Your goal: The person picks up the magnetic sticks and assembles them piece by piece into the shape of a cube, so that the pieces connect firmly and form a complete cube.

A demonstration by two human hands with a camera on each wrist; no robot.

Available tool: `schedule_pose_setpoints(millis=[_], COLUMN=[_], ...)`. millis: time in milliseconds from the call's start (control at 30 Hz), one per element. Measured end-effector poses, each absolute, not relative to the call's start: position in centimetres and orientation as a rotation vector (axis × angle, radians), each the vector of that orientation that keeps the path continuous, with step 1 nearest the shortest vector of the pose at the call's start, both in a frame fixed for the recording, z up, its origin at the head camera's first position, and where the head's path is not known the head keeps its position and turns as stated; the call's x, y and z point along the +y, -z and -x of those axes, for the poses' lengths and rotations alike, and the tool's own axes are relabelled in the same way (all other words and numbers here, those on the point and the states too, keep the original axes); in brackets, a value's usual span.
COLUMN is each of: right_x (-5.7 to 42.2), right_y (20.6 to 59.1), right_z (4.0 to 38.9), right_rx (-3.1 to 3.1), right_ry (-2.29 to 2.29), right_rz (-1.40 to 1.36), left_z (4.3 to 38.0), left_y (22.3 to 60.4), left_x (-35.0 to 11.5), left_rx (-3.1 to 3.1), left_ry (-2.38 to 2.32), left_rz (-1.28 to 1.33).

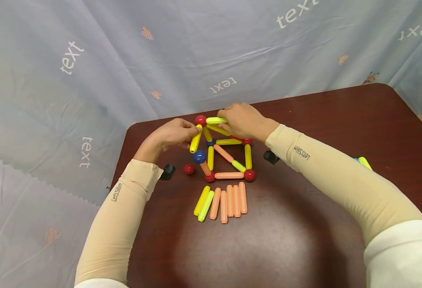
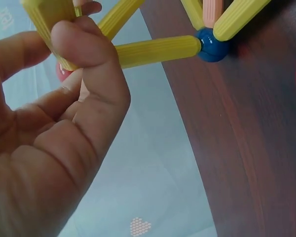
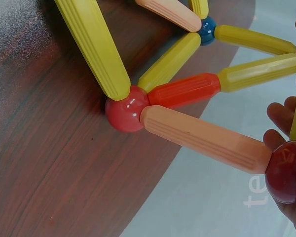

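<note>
My left hand [image 1: 176, 134] pinches a yellow magnetic stick [image 1: 195, 140] between thumb and fingers. Its upper end is at the red ball [image 1: 201, 120] on top of the frame, and the lower end points down close above a blue ball [image 1: 199, 157]. On the other side, my right hand [image 1: 243, 119] grips a red ball [image 3: 287, 173], mostly hidden in the head view. A lime stick [image 1: 216, 120] runs from that hand to the top ball. From the held ball an orange stick [image 3: 207, 139] slants down to a red corner ball [image 3: 128, 109].
Below the frame lie several loose sticks [image 1: 224, 206], orange, yellow and lime. A loose red ball [image 1: 188, 169] sits left of the frame. Black pieces [image 1: 270, 157] are near both wrists. Lime and blue pieces [image 1: 364, 162] lie by the right forearm. A curtain [image 1: 182, 52] hangs behind the table.
</note>
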State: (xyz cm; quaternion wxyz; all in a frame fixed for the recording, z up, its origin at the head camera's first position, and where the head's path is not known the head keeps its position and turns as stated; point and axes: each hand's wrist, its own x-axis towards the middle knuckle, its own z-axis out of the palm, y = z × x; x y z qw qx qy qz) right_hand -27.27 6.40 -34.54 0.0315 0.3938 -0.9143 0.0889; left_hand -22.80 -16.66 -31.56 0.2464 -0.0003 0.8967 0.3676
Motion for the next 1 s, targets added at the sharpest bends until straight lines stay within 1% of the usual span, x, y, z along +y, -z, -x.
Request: schedule_pose_setpoints(millis=[200,467,800,1000], right_x=[6.3,6.5,6.5,6.4], right_y=[34.5,34.5,34.4,34.5], right_z=[27.4,27.4,27.4,27.3], right_rx=[-2.824,-2.829,-2.830,-2.810], right_ry=[-0.275,-0.267,-0.252,-0.259], right_rz=[-1.211,-1.206,-1.204,-1.210], left_z=[22.1,20.3,18.6,18.1], left_y=[32.4,32.9,31.9,31.6], left_x=[-16.7,-16.0,-15.3,-15.2], left_rx=[2.374,2.288,2.386,2.415], left_ry=[-1.095,-1.162,-0.960,-0.961], left_rz=[0.049,0.107,0.007,-0.058])
